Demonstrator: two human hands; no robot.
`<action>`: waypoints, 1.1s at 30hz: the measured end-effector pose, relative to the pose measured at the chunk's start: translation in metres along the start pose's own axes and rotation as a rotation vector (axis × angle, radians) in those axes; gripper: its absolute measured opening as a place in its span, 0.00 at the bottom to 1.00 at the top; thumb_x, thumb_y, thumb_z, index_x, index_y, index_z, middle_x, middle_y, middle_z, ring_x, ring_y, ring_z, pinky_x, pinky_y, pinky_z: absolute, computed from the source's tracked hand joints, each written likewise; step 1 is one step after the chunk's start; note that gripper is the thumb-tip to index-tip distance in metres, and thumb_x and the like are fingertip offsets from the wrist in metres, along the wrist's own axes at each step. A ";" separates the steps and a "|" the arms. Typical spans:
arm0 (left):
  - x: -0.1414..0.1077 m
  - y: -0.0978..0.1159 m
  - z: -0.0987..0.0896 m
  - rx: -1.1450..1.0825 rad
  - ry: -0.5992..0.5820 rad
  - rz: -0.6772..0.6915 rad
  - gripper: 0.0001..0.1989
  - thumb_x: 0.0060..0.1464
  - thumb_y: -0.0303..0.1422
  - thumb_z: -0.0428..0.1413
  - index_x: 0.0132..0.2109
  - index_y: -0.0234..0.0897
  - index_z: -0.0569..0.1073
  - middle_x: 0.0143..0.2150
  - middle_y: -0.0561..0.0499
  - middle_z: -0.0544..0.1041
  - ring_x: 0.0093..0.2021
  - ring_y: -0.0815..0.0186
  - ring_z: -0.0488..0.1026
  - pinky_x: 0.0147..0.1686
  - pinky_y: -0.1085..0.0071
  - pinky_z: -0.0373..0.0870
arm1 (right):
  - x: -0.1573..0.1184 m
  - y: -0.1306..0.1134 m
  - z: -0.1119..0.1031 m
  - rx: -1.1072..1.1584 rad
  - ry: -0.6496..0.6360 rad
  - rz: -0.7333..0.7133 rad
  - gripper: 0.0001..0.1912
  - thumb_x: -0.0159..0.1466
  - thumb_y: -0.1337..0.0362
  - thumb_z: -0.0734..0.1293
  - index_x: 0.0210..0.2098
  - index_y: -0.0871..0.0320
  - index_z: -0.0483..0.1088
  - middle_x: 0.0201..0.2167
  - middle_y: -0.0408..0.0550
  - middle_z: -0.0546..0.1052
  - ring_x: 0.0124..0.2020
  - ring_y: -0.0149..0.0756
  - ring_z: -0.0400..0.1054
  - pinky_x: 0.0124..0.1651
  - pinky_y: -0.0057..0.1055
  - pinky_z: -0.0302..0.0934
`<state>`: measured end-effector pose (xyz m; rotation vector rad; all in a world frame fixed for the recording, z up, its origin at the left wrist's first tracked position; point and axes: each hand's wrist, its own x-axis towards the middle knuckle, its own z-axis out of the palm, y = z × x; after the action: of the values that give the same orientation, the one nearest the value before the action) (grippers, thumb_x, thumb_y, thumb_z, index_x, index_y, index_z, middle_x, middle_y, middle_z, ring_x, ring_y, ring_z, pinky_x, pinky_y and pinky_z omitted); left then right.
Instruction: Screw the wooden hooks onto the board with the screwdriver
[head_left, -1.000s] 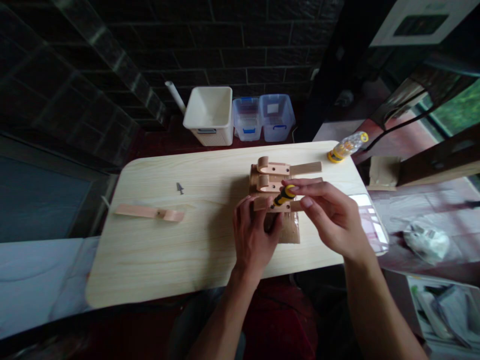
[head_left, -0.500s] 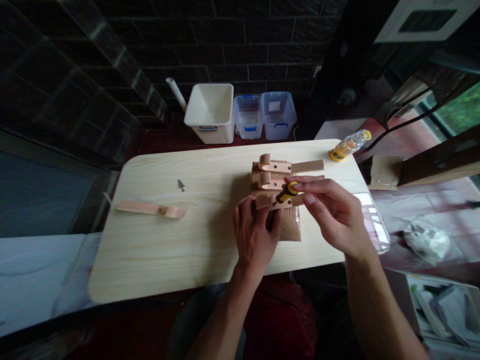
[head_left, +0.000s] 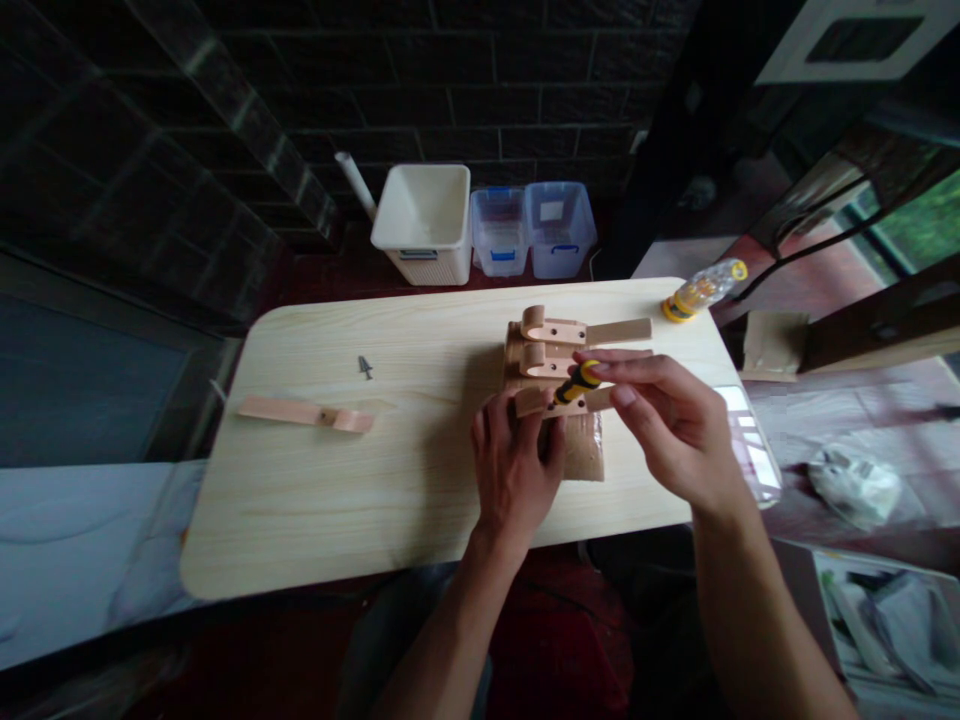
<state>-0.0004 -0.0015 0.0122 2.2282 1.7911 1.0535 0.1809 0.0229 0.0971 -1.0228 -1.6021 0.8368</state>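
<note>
three wooden hooks [head_left: 535,360] sit right of the frame's centre; my right hand [head_left: 671,430], loosely curled, holds a screwdriver [head_left: 574,385] at the lowest; my left hand [head_left: 517,470], half open, touches that hook, its grip unclear.

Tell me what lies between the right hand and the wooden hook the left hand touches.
A screwdriver, in the head view: its yellow end is at the right hand, its dark end at the hook.

The right hand [head_left: 679,425] holds a screwdriver [head_left: 576,383] to a wooden hook [head_left: 531,401].
</note>
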 end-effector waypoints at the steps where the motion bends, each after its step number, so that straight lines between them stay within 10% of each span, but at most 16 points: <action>1: 0.000 0.000 0.000 -0.012 -0.005 0.004 0.20 0.72 0.34 0.62 0.67 0.41 0.77 0.65 0.35 0.75 0.65 0.45 0.72 0.65 0.46 0.72 | 0.000 0.000 0.000 -0.002 0.002 -0.001 0.14 0.78 0.62 0.71 0.59 0.43 0.83 0.59 0.45 0.88 0.65 0.45 0.81 0.69 0.47 0.75; 33: 0.001 -0.005 0.001 -0.159 -0.016 -0.017 0.21 0.73 0.36 0.62 0.69 0.43 0.74 0.72 0.36 0.71 0.73 0.46 0.69 0.72 0.44 0.73 | -0.001 0.004 0.001 -0.013 0.005 0.004 0.13 0.78 0.60 0.71 0.59 0.44 0.83 0.60 0.46 0.88 0.65 0.47 0.81 0.69 0.51 0.77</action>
<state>-0.0036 0.0006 0.0096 2.1185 1.6538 1.1286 0.1805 0.0235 0.0933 -1.0372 -1.6036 0.8273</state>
